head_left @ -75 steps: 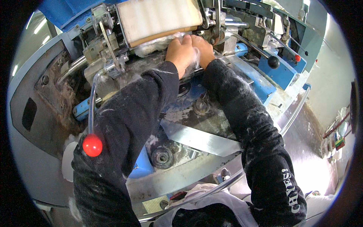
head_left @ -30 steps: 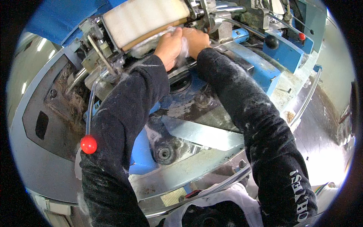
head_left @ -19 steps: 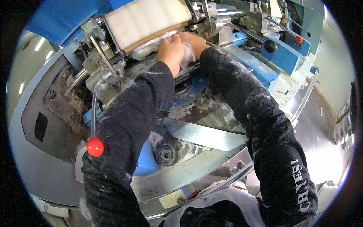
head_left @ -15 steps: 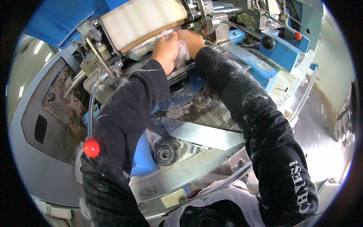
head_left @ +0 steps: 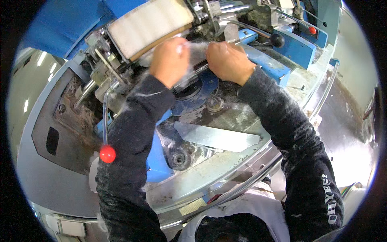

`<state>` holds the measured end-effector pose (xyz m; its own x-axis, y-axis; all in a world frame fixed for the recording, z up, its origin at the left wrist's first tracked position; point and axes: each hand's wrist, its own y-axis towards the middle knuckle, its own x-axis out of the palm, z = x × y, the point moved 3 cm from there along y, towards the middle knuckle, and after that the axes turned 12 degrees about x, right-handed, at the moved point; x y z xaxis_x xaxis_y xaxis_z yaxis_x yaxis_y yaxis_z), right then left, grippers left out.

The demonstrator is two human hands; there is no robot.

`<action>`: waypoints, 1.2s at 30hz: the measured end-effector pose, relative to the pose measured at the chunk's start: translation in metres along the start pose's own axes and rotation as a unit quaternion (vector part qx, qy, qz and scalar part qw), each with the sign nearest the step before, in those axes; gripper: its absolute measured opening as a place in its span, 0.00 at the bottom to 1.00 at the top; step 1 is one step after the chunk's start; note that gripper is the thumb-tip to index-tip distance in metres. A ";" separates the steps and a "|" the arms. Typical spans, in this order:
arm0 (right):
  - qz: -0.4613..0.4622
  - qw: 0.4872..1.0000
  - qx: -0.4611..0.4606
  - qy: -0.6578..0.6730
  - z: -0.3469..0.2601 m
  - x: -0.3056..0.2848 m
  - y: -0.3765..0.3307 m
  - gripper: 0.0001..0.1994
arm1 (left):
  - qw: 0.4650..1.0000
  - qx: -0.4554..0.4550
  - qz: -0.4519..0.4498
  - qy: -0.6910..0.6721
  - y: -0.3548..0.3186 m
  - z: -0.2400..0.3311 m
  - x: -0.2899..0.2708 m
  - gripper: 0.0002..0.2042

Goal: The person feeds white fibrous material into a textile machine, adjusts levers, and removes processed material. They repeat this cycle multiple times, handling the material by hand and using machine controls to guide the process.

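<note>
A wispy tuft of white fibre (head_left: 196, 53) stretches between my two hands, in front of a machine's cream-white padded block (head_left: 151, 26). My left hand (head_left: 171, 61) is a closed fist, smeared by motion, with white fibre showing at its thumb side. My right hand (head_left: 229, 61) is closed too, knuckles up, its fingers curled at the other end of the fibre. A metal bar (head_left: 193, 76) runs just below the hands. Loose lint clings to both dark sleeves.
At the left, a metal lever ends in a red ball knob (head_left: 107, 154) beside my left forearm. A black ball knob (head_left: 277, 40) stands beyond my right hand. Under my arms lie a flat metal plate (head_left: 217, 137) and a curved rail (head_left: 242, 187).
My hands have moved apart, the left leftward and the right to the right and nearer. Fibre that was bunched between them is now drawn out. The view has shifted slightly.
</note>
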<state>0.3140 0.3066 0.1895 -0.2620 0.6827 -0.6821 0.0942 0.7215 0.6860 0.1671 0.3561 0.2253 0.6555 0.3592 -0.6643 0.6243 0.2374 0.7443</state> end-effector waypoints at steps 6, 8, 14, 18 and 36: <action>-0.110 0.988 -0.108 0.019 -0.012 -0.014 -0.050 0.06 | 0.928 0.112 -0.188 0.300 -0.001 -0.021 0.001 0.17; -0.136 0.980 -0.137 0.057 -0.021 -0.007 -0.061 0.07 | 0.881 0.126 -0.248 0.384 0.005 -0.026 0.015 0.19; -0.050 0.967 -0.232 0.095 -0.027 0.009 -0.071 0.10 | 0.836 0.155 -0.271 0.451 0.022 -0.036 0.042 0.08; -0.014 0.962 -0.236 0.135 -0.020 0.018 -0.079 0.08 | 0.807 0.185 -0.303 0.472 0.026 -0.037 0.048 0.04; 0.032 0.973 -0.126 0.193 -0.025 0.022 -0.096 0.07 | 0.716 0.221 -0.486 0.450 0.012 -0.001 -0.019 0.12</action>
<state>0.2746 0.2496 0.1147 -0.6089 0.5961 -0.5234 -0.1033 0.5946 0.7973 0.1622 0.3528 0.2472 -0.5944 0.7020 -0.3924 0.8039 0.5321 -0.2658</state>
